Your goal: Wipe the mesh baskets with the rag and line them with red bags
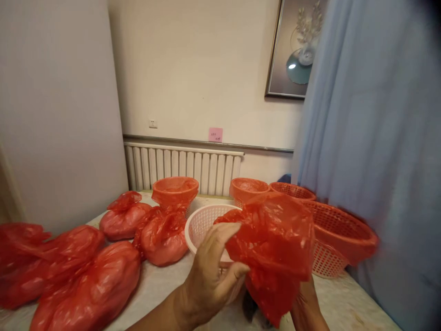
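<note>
Judging red bag, overlapping white basket's right side: probably light, soft, slippery; best held by edges. Left grip half-open beside it, contact unclear; right grip mostly hidden, cannot tell.

Noted 2 bare hands, plus 2 bare forearms as far as visible. On left hand: 1 thumb, broad at base, rounded at tip; long fingers, slightly blurred; slim wrist, widening gently below. Of right hand, can make out only lower edge; remainder hidden.
</note>
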### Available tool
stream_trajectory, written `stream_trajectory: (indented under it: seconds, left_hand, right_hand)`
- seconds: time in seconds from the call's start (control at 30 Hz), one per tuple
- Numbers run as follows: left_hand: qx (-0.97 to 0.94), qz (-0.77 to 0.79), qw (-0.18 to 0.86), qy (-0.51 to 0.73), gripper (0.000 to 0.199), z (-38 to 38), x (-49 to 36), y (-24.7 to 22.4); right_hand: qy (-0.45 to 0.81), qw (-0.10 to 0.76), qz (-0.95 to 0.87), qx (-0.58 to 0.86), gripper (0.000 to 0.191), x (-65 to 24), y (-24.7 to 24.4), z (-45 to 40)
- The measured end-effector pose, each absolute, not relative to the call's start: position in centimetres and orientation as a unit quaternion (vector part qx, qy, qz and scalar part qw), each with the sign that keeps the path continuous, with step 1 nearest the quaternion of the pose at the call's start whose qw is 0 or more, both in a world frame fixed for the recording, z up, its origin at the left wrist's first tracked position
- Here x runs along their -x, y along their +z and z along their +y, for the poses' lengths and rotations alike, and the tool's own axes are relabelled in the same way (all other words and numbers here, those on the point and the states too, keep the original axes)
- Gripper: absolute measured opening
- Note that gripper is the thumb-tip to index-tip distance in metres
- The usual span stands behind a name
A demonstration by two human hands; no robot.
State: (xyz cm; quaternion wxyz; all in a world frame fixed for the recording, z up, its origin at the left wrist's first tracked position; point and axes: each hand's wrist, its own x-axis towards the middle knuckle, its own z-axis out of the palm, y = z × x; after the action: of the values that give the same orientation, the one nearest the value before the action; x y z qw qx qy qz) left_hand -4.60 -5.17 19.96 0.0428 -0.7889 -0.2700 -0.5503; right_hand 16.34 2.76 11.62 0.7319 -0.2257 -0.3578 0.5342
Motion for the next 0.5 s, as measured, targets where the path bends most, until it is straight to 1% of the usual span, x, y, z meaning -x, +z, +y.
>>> stream_trajectory:
  seconds: [0.03, 0.07, 0.13, 0.17, 0.23, 0.3, 0.37, 0.5]
  left_hand:
    - [0.807, -0.250, 0.038, -0.534, 0.056, -5.3, 4.3, 20.2]
    - [0.822, -0.233, 0.030, -0.519, 0.050, -5.4, 4.0, 20.5]
    - [0.833, -0.216, -0.010, -0.509, 0.026, -5.3, 3.7, 20.9]
    - [0.826, -0.224, -0.046, -0.515, 0.016, -5.2, 3.6, 21.1]
    - [0.778, -0.268, -0.141, -0.550, 0.019, -4.7, 4.1, 21.6]
    - [0.683, -0.322, -0.228, -0.614, 0.019, -4.0, 5.2, 22.4]
    - [0.567, -0.338, -0.271, -0.701, 0.011, -2.9, 6.9, 23.6]
    - [0.438, -0.320, -0.345, -0.766, 0.008, -0.2, 11.6, 25.5]
  right_hand:
    - [0.537, 0.729, -0.361, 0.222, 0.035, -16.2, 11.4, 2.8]
    - [0.541, 0.724, -0.366, 0.221, 0.032, -16.1, 11.3, 2.9]
    - [0.540, 0.716, -0.376, 0.230, 0.028, -16.0, 11.0, 3.0]
    - [0.538, 0.715, -0.378, 0.239, 0.029, -16.1, 10.9, 3.1]
    - [0.528, 0.720, -0.369, 0.257, 0.032, -16.7, 10.9, 3.4]
    - [0.512, 0.738, -0.345, 0.271, 0.032, -17.8, 10.9, 4.1]
    - [0.496, 0.759, -0.318, 0.276, 0.034, -19.4, 10.9, 5.0]
    - [0.474, 0.793, -0.243, 0.295, 0.038, -23.3, 10.1, 7.1]
